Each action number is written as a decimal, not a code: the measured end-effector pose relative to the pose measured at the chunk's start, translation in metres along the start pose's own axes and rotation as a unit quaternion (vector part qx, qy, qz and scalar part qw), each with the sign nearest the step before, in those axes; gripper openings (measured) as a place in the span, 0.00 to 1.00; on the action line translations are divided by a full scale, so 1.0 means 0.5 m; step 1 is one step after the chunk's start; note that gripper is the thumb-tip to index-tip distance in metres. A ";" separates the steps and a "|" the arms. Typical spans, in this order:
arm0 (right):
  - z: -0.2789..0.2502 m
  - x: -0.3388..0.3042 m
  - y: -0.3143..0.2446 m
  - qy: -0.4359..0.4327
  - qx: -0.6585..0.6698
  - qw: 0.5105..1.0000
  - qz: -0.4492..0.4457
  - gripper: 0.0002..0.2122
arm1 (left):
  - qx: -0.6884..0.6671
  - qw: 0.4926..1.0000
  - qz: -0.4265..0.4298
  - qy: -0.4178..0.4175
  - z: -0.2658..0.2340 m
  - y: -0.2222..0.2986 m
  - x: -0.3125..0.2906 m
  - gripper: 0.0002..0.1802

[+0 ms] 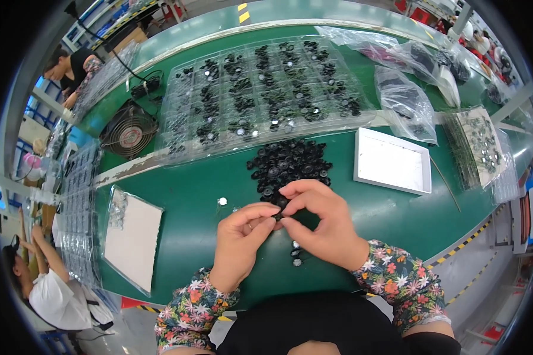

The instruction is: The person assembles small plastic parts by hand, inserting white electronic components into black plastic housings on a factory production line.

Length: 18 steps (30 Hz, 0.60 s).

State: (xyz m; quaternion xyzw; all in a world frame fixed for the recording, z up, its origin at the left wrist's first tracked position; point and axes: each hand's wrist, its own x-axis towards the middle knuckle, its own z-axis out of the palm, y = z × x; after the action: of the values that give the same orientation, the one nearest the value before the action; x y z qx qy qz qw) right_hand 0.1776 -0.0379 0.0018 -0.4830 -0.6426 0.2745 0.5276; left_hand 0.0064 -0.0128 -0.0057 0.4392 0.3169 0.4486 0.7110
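Observation:
Both my hands meet over the green table, just in front of a heap of small round black parts. Thumb and fingers of my left hand pinch a small black part, and my right hand grips it from the other side. Fingertips cover most of that part. Below my hands, a short row of small black parts with silvery round faces lies on the table. One small part with a white disc rests left of my fingers.
Beyond the heap lies a clear compartment tray filled with black parts. A white box stands right, a pale board left, a fan far left. Plastic bags and stacked sheets lie at right. Two people work at left.

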 end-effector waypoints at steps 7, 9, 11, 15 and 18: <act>0.015 -0.014 0.004 0.033 -0.149 0.980 -0.130 0.07 | 0.255 0.966 0.037 0.017 -0.008 0.006 -0.011 0.09; 0.025 -0.016 0.004 0.023 -0.153 0.979 -0.131 0.08 | 0.255 0.965 0.043 0.043 -0.019 -0.003 -0.016 0.09; 0.032 -0.020 0.008 0.020 -0.156 0.978 -0.139 0.08 | 0.254 0.966 0.004 0.050 -0.019 -0.002 -0.018 0.08; 0.032 -0.024 0.003 0.016 -0.192 0.973 -0.130 0.09 | 0.281 0.958 0.034 0.040 -0.041 -0.026 -0.005 0.07; 0.036 -0.022 0.004 -0.004 -0.199 0.972 -0.128 0.10 | 0.212 0.975 0.041 0.042 -0.012 -0.022 -0.004 0.06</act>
State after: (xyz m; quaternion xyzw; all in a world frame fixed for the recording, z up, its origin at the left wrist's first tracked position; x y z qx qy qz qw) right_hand 0.1609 -0.0441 -0.0097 -0.4909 -0.7427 0.0732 0.4494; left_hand 0.0044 -0.0151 -0.0183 0.5734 0.4164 0.4181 0.5683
